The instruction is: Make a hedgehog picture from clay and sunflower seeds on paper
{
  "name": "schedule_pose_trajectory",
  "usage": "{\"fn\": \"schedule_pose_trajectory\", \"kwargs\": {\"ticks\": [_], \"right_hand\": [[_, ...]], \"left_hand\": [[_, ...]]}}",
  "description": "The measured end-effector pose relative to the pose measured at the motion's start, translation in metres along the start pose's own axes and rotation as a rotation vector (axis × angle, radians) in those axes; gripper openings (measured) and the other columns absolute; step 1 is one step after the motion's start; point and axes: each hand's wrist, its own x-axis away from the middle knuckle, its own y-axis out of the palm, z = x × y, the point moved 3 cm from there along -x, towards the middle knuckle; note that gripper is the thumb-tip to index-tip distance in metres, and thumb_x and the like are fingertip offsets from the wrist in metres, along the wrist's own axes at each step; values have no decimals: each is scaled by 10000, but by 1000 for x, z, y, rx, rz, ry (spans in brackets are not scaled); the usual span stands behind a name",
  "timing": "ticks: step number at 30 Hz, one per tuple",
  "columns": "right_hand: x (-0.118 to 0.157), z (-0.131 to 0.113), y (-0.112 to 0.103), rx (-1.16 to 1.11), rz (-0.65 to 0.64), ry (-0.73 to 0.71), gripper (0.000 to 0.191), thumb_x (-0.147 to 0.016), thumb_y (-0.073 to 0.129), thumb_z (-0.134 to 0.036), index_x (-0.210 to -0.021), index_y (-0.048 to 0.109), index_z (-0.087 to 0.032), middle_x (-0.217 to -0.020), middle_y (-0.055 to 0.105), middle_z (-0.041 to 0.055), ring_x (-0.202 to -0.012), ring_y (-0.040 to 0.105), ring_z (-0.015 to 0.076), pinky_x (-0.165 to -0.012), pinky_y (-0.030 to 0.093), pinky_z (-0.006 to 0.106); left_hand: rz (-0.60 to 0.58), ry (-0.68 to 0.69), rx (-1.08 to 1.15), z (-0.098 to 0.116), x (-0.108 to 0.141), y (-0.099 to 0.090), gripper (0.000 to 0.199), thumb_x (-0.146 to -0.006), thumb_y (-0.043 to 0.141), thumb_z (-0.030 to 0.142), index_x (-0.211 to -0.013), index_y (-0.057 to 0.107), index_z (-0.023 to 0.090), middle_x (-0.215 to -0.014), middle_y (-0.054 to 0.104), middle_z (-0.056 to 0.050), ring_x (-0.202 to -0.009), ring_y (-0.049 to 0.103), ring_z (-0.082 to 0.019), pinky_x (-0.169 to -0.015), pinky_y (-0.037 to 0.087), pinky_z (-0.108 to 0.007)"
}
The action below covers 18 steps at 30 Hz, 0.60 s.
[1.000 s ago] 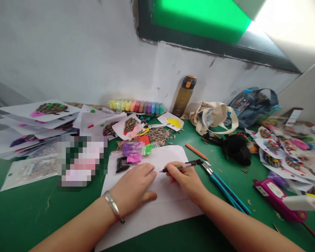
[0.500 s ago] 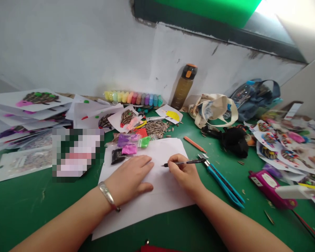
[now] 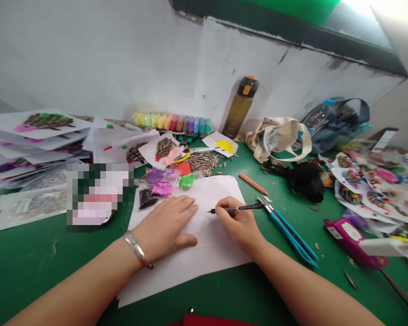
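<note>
My left hand [image 3: 166, 224] lies flat on a white paper sheet [image 3: 211, 267], fingers together and holding nothing, with a silver bangle [image 3: 138, 249] on its wrist. My right hand [image 3: 236, 222] grips a black pen [image 3: 236, 208], whose tip rests on the sheet just right of my left fingertips. Beside my right hand lies a blue craft knife [image 3: 287, 233]. Packets of purple, pink and green clay [image 3: 161, 181] sit beyond my left hand, and a pile of sunflower seeds [image 3: 204, 164] lies further back.
Stacked seed-hedgehog pictures [image 3: 44, 124] cover the green table's left side. A pixelated patch [image 3: 98, 194] hides something there. Along the wall stand pastel clay tubes [image 3: 172, 122], a water bottle [image 3: 240, 107] and a canvas bag [image 3: 279, 138]. More pictures [image 3: 367, 190] and a magenta case [image 3: 352, 242] lie right.
The whole scene has shifted slightly up in view as my head tilted down. The pen now lies more level, and both hands stay on the sheet.
</note>
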Motion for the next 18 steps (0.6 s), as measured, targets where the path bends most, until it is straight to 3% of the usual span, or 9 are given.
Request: {"fn": "schedule_pose_trajectory", "kwargs": {"ticks": [6, 18], "right_hand": [[2, -4, 4, 62, -81, -73, 99, -803, 562, -241, -769, 633, -181, -728, 622, 11, -635, 533, 130, -580, 416, 245], [-1, -5, 3, 109, -87, -121, 107, -817, 565, -241, -768, 648, -195, -748, 662, 23, -687, 585, 155, -618, 438, 264]], "left_hand": [[0, -13, 16, 0, 0, -1, 608, -769, 670, 470, -1270, 522, 159, -1344, 520, -132, -1233, 459, -312, -1012, 362, -453], [-12, -34, 56, 2, 0, -2, 601, -755, 674, 468, -1258, 530, 172, -1343, 511, -142, -1243, 445, -335, -1028, 342, -486]]}}
